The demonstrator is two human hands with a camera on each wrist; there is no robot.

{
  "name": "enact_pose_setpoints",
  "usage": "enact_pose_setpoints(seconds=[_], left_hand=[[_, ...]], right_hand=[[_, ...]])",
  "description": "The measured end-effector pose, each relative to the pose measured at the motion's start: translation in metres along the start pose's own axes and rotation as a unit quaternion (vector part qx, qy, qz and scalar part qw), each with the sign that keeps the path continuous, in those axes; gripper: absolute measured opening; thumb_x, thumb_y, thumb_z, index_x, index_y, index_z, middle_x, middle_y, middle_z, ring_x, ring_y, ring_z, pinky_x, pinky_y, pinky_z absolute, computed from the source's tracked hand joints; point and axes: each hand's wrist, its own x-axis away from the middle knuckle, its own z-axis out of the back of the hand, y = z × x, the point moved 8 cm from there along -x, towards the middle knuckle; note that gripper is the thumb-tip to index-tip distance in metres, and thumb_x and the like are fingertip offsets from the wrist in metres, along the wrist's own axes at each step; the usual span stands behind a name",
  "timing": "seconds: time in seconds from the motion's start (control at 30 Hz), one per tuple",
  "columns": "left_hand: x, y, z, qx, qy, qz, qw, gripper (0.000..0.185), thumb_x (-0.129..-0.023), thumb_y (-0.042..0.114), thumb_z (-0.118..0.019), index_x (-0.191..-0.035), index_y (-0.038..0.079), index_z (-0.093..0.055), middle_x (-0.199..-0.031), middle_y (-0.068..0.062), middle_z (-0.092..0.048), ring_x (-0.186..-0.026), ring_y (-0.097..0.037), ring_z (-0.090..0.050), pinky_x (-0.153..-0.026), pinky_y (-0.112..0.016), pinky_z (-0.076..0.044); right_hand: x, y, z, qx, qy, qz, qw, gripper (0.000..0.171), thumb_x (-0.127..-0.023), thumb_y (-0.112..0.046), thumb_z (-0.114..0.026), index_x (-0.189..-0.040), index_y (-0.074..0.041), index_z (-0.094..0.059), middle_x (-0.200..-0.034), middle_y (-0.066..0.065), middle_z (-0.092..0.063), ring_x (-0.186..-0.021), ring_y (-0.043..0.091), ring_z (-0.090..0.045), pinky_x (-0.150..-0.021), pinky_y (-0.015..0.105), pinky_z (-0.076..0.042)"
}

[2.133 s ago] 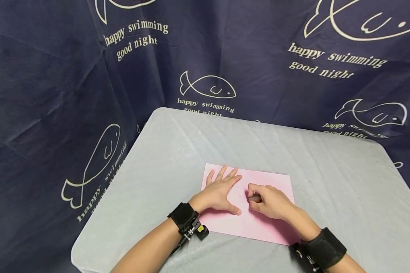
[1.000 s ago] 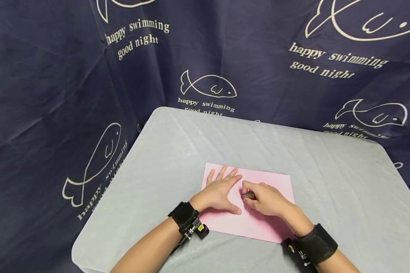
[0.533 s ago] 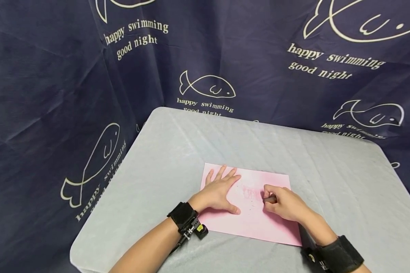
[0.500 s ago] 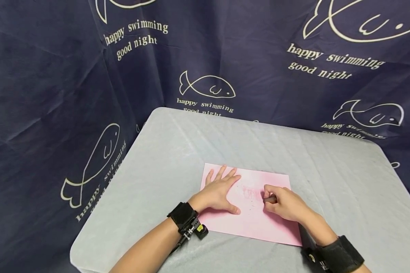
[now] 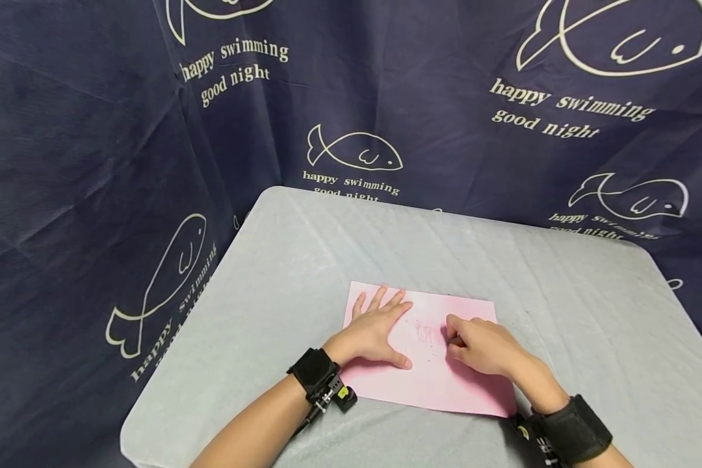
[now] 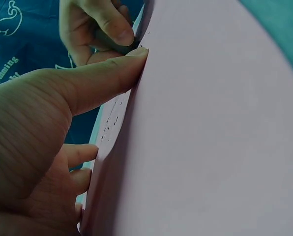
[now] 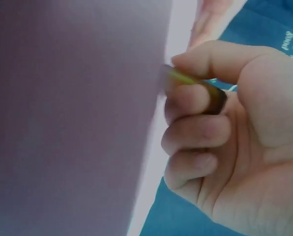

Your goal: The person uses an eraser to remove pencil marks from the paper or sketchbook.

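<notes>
A: What sits nearest the front edge of the table point(image 5: 257, 273)?

B: The two wrists with black bands, then the pink paper point(image 5: 439, 383), lying close to that front edge, about midway between the table's left and right edges.

A: The left hand point(image 5: 376, 328)?

B: It lies flat on the paper's left half, fingers straight and spread, thumb out to the side, pressing the sheet down and holding nothing.

A: And the right hand point(image 5: 481, 346)?

B: Its fingers curl round a short dark crayon point(image 7: 211, 97), pinched between thumb and forefinger, with the tip against the paper near its middle, just beside the left thumb.

A: Any marks there?

B: Faint reddish scribbles point(image 5: 426, 333) between the two hands, plus a few dark specks.

A: Farther back?

B: Bare grey table to its far edge, then a navy cloth point(image 5: 93, 130) printed with white fish.
</notes>
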Motion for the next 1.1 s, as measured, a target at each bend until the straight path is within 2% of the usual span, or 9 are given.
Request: enact_pose_setpoints(seconds=[0.23, 0.37, 0.47, 0.7, 1.1], left_hand=[[-0.001, 0.001, -0.001, -0.001, -0.005, -0.001, 1.0, 0.115, -0.069, 0.064, -0.085, -0.162, 0.027, -0.029, -0.173, 0.004, -0.012, -0.161, -0.027, 0.004, -0.125, -0.062, 0.002], [-0.002, 0.003, -0.001, 0.005, -0.006, -0.004, 1.0, 0.114, -0.069, 0.064, -0.085, -0.162, 0.027, -0.03, -0.173, 0.004, -0.011, -0.161, -0.026, 0.004, -0.124, -0.063, 0.003], [-0.003, 0.004, -0.001, 0.005, -0.006, -0.003, 1.0, 0.114, -0.069, 0.064, -0.085, -0.162, 0.027, -0.03, -0.173, 0.004, -0.011, -0.161, -0.026, 0.004, -0.124, -0.063, 0.002], [-0.004, 0.004, -0.001, -0.007, -0.003, -0.006, 1.0, 0.114, -0.069, 0.064, -0.085, -0.162, 0.027, -0.03, -0.173, 0.005, -0.012, -0.161, -0.026, 0.003, -0.125, -0.062, 0.001], [-0.002, -0.002, -0.003, -0.008, 0.001, 0.002, 1.0, 0.115, -0.067, 0.064, -0.086, -0.162, 0.028, -0.03, -0.173, 0.006, -0.012, -0.161, -0.025, 0.004, -0.125, -0.06, 0.002]], right_hand=[[-0.019, -0.03, -0.004, -0.062, -0.015, 0.076, 0.995, 0.014, -0.096, -0.016, -0.067, -0.104, -0.02, -0.056, -0.063, -0.016, -0.042, -0.059, 0.0, -0.038, -0.058, 0.022, -0.036], [-0.027, -0.038, -0.008, -0.059, -0.014, 0.097, 0.993, 0.015, -0.096, -0.015, -0.068, -0.104, -0.02, -0.057, -0.066, -0.016, -0.048, -0.061, 0.0, -0.042, -0.061, 0.023, -0.039], [-0.03, -0.038, -0.014, -0.051, -0.018, 0.091, 0.994, 0.015, -0.095, -0.014, -0.068, -0.101, -0.02, -0.057, -0.065, -0.016, -0.048, -0.062, 0.001, -0.042, -0.06, 0.024, -0.038], [-0.026, -0.027, -0.019, -0.057, -0.012, 0.064, 0.996, 0.021, -0.089, -0.013, -0.072, -0.09, -0.024, -0.054, -0.059, -0.017, -0.031, -0.057, 0.002, -0.031, -0.055, 0.023, -0.025], [0.004, 0.012, -0.007, -0.097, 0.016, 0.022, 0.995, 0.03, -0.083, -0.001, -0.07, -0.082, -0.024, -0.051, -0.06, -0.017, -0.028, -0.057, -0.003, -0.029, -0.056, 0.019, -0.02]])
